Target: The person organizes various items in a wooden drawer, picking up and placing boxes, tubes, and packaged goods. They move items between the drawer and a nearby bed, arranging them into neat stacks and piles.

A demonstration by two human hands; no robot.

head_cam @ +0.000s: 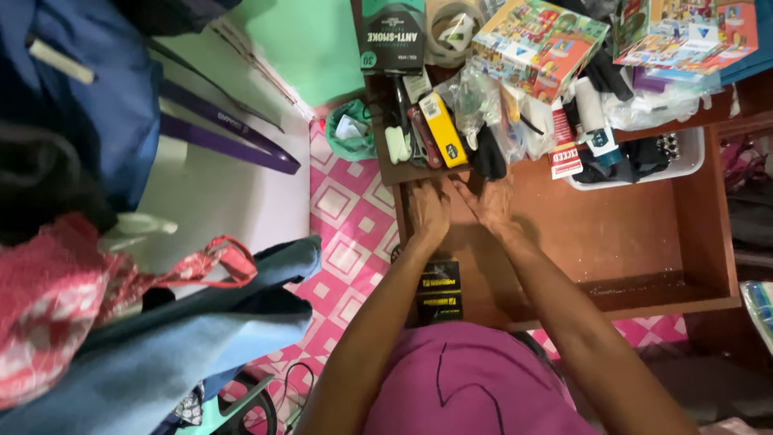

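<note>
Wooden drawer, pulled open. Left hand and right hand: flat, fingers released, grasping nothing, pressing its bare bottom to steady it. Clutter heaped at its back; yellow case there. Black packet, apparently below its front.

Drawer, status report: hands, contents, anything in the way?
Left hand and right hand flat on drawer floor, holding nothing. Black box lies under left forearm. Clutter crowds back edge: yellow utility knife, white tray.
</note>
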